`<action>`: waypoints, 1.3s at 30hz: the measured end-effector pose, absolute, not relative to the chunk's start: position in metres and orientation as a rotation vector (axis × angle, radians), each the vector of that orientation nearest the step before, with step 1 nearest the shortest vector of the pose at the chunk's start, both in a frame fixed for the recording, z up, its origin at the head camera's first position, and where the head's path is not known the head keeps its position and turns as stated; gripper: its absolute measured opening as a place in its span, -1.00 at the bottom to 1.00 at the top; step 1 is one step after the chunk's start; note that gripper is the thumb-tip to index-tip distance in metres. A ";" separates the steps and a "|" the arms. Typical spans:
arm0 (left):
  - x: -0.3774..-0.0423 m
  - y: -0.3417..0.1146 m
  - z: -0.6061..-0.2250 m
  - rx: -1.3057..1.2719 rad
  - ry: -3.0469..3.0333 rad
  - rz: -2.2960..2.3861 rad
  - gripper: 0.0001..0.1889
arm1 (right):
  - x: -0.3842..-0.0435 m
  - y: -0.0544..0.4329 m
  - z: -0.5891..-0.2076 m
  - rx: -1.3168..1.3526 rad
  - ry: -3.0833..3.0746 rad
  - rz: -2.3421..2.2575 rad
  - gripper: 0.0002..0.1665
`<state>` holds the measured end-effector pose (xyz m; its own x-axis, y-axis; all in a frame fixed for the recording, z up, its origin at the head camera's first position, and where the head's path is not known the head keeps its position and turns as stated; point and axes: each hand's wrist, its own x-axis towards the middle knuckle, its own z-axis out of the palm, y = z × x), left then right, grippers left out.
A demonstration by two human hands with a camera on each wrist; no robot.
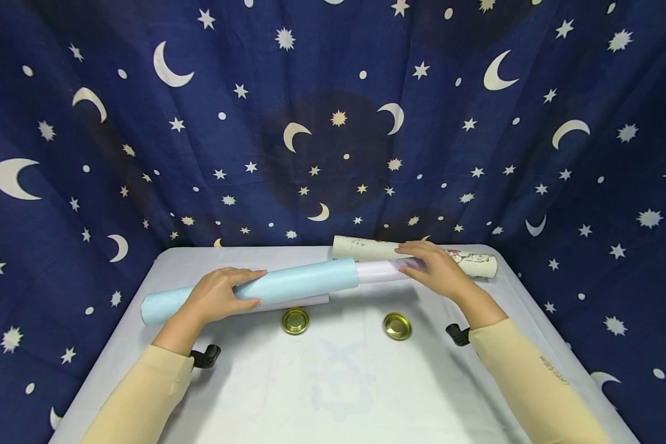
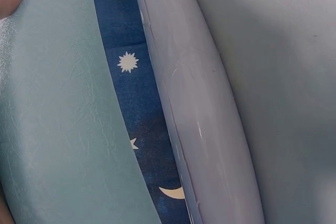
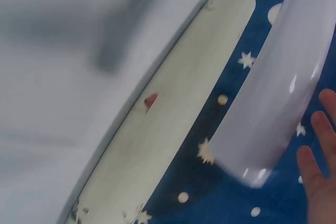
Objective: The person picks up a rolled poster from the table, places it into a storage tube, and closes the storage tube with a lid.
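Observation:
A light blue wallpaper-like roll [image 1: 305, 277] is held slightly tilted over the table, its right end higher. My left hand [image 1: 213, 296] grips it from above, thumb on the near side and fingers over the far side. Out of its right end sticks a glossy lavender roll [image 1: 383, 271]. My right hand [image 1: 435, 268] is at that roll's far end with fingers spread; in the right wrist view its fingertips [image 3: 310, 166] stand apart from the lavender roll [image 3: 278, 87]. A second lavender roll [image 1: 305, 301] lies beneath the blue one, seen lengthwise in the left wrist view.
A cream roll with a flowering-branch print [image 1: 361, 248] lies at the table's back right, behind my right hand. Two small gold-coloured round dishes [image 1: 295, 320] rest on the white tabletop [image 1: 344, 382]. A navy curtain with moons and stars [image 1: 333, 123] surrounds the table.

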<state>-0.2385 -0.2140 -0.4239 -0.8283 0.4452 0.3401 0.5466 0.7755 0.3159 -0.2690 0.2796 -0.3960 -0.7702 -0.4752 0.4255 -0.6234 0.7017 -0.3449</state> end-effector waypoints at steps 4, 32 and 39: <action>-0.238 -0.215 -0.425 -0.773 -2.720 -0.593 -0.33 | -0.270 0.295 -0.399 0.803 -2.648 0.694 -0.48; -0.239 -0.214 -0.426 -0.750 -2.736 -0.614 -0.33 | -0.270 0.315 -0.417 0.729 -2.668 0.896 -0.51; -0.240 -0.211 -0.426 -0.771 -2.726 -0.607 -0.33 | -0.270 0.305 -0.417 0.759 -2.672 0.944 -0.53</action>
<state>-0.2405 -0.2113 -0.4256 -0.8306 0.4427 0.3379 0.5443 0.7738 0.3239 -0.2701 0.3048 -0.4170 -0.8458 -0.4000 0.3529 -0.5329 0.6627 -0.5261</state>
